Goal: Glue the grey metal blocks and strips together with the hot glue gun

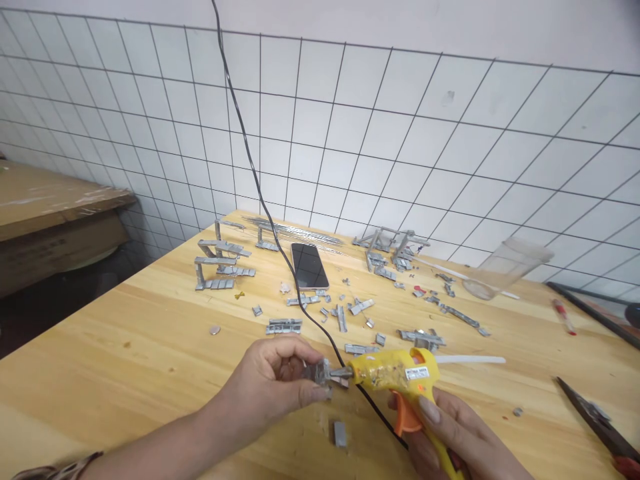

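Note:
My right hand (457, 427) grips a yellow hot glue gun (387, 370) with an orange trigger. A white glue stick (473, 359) pokes out of its back end. The metal nozzle points left and meets, or nearly meets, a small grey piece (320, 373). That piece is pinched between the thumb and fingers of my left hand (277, 377), which partly hide it. Below them a small grey rectangular block (339, 434) lies on the wooden table. Just beyond my hands are several loose grey strips, among them a ridged one (284, 326).
A black cable (255, 173) hangs across the middle to the table. Behind it lies a phone (309, 265). Grey step-like assemblies (215, 273) stand left, more (395, 250) at back right. A clear plastic cup (505, 267), red marker (564, 317) and scissors (595, 420) are at right.

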A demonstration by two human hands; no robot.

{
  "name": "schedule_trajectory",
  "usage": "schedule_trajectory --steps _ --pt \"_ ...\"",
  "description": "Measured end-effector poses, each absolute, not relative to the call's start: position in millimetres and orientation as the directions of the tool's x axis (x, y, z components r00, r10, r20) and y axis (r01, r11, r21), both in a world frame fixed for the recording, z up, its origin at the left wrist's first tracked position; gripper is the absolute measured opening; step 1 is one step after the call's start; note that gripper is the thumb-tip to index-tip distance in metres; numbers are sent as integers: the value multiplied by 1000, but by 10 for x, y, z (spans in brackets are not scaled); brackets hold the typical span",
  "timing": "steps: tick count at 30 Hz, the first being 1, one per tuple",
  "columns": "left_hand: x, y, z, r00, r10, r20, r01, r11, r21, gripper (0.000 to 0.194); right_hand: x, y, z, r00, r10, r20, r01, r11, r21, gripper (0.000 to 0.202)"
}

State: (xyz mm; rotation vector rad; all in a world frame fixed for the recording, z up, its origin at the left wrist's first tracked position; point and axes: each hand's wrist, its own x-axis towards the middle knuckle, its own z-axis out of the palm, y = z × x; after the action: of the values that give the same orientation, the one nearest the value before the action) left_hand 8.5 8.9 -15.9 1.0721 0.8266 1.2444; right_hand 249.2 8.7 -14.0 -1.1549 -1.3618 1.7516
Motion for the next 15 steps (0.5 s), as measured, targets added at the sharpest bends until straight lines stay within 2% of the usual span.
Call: schedule_trajectory --steps 4,6,11,15 --pt "77 71 -93 171 976 137 -131 -115 985 15 2489 101 -123 -426 865 -267 10 -291 -957 44" --pt "78 67 -67 173 972 157 -90 -143 986 14 2482 102 -128 -431 862 -266 -12 -300 -954 43" --pt "92 71 -68 173 979 105 -166 -75 983 16 2486 103 -166 -450 856 -254 15 -277 -961 43" --pt "89 67 -72 172 979 114 -156 -87 984 15 2496 107 -188 -455 848 -271 1 -304 -953 42"
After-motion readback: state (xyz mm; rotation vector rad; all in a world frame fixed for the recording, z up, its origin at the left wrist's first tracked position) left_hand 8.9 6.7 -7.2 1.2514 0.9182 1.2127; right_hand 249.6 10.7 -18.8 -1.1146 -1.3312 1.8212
